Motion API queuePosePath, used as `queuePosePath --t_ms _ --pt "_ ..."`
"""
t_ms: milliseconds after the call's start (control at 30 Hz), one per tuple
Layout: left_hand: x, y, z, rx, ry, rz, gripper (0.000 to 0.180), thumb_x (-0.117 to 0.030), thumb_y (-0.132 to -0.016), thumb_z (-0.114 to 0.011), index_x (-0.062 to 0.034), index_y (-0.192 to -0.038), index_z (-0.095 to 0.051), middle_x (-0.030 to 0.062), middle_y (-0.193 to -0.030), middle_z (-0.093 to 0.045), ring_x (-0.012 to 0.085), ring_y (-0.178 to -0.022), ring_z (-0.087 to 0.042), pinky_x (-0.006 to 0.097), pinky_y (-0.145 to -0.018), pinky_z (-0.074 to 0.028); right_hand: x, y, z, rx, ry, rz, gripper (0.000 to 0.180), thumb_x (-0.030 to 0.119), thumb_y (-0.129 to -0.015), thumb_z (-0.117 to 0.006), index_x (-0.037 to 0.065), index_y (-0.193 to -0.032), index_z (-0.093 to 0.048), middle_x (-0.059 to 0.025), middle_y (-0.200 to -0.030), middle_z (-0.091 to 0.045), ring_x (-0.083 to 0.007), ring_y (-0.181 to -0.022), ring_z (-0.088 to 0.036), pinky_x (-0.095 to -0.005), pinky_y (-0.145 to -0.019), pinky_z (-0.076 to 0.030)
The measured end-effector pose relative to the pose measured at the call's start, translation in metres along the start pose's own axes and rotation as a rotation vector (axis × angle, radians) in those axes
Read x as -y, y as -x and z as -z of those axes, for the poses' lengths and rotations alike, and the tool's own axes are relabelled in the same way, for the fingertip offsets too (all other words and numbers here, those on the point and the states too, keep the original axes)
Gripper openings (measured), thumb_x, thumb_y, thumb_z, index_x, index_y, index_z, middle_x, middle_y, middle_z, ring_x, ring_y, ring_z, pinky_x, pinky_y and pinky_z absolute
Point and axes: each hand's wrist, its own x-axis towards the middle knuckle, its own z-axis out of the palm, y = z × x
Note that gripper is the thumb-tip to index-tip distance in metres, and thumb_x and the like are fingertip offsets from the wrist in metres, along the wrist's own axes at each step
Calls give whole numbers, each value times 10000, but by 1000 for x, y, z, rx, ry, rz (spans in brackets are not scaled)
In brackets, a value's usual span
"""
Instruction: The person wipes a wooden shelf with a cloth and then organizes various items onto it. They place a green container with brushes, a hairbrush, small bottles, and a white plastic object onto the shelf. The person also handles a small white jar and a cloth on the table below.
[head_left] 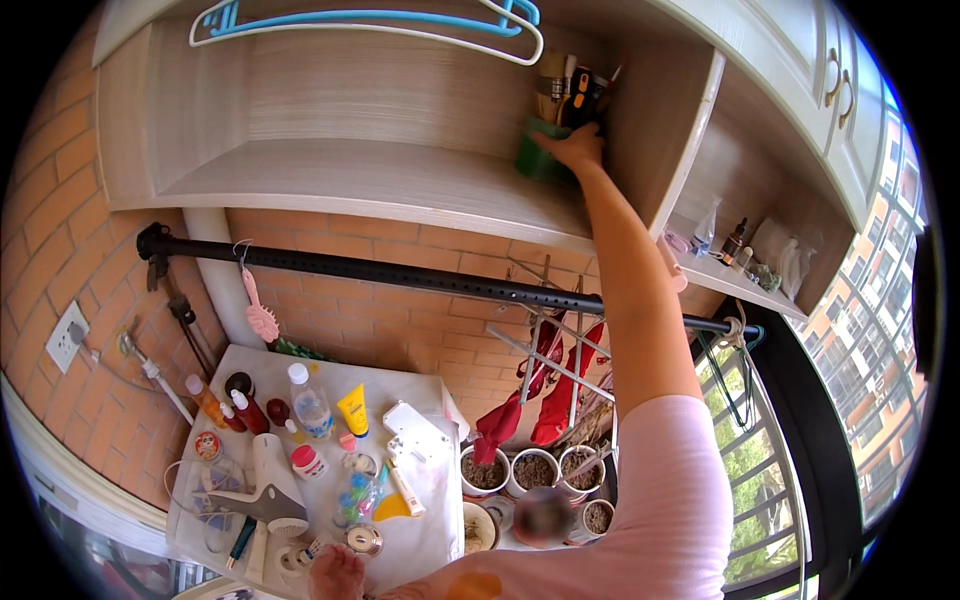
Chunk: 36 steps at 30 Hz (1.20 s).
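High on the right, inside the wooden cabinet, my right hand grips the rim of a green container. Its thumb lies along the near side, and the other fingers are partly hidden behind. Paintbrushes and a black-and-orange handled tool stand upright in the container. Low in the view, my left hand is at the front edge of the white-covered table, beside a small round jar. Its fingers are too unclear to read.
Bottles, a hair dryer, a yellow tube and a white device crowd the table. A black rail crosses below the shelf. Hangers hang above. Soil-filled pots stand beneath a drying rack.
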Motion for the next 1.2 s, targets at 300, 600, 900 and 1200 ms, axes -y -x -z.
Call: queuePosePath --t_ms 300,600,900,1200 --pt "-3 -1 -3 -163 69 54 97 -73 -840 -534 -26 -902 -591 66 -904 -615 194 -835 -554 334 -824 -434 -14 -7 1 13 -167 72 1131 396 -560 -804 -91 -1302 -103 -271 -1283 -382 -329 -1189 -416 -361 -972 -374" --pt "-4 -8 -32 -65 -51 44 70 -83 -842 -540 -41 -875 -585 60 -884 -608 177 -828 -551 311 -800 -437 -4 -4 -6 104 107 23 1142 539 -573 -750 -203 -1230 -183 -302 -1236 -415 -336 -1140 -465 -351 -934 -408" --pt "3 -19 13 -104 -53 68 86 -94 -840 -523 -38 -875 -578 57 -895 -600 174 -827 -546 302 -777 -436 -29 -20 -15 109 78 76 1086 566 -602 -711 -200 -1210 -238 -270 -1162 -468 -366 -1050 -517 -351 -865 -458" --pt "16 -6 5 -128 -313 -97 142 -175 -855 -529 -59 -928 -564 55 -930 -579 171 -854 -525 293 -803 -420 -20 -14 -7 -3 153 69 999 568 -595 -717 -128 -1178 -301 -276 -1153 -484 -321 -1047 -538 -391 -799 -487"
